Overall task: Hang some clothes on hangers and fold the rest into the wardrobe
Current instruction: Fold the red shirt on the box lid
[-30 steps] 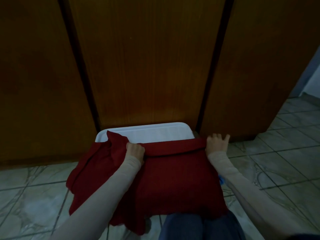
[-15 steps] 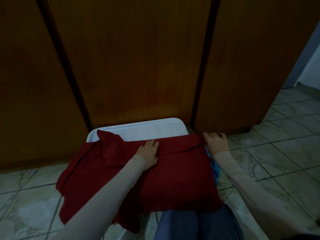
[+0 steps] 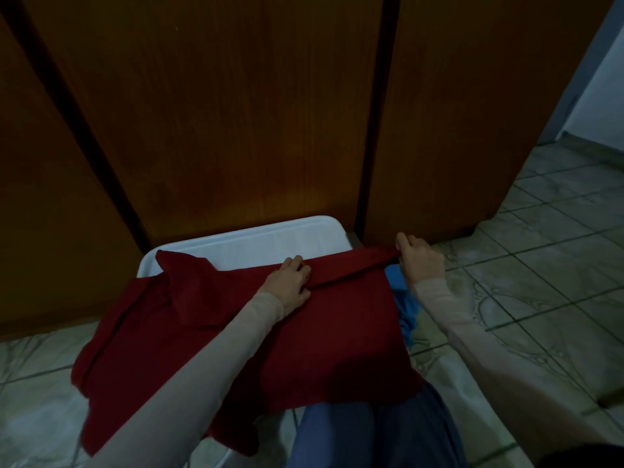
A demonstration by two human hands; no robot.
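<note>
Head view: dark red garment (image 3: 337, 319) lies spread over a white plastic tub (image 3: 256, 241) before closed wardrobe doors (image 3: 236, 113); left hand (image 3: 290, 282) presses it flat, fingers relaxed and slightly spread; right hand (image 3: 418, 261) pinches the folded far edge, just beyond its fingers; blue cloth (image 3: 405, 309) shows beneath; soft, light, limp fabric, probably best held at corners.

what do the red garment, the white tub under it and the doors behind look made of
Red garment: soft matte fabric, possibly knit; it drapes and folds, though the weave is too dark to read.
White tub: probably plastic, with a smooth, faintly glossy rounded rim.
Doors: wood or wood veneer, brown with vertical grain and a dull sheen.
</note>
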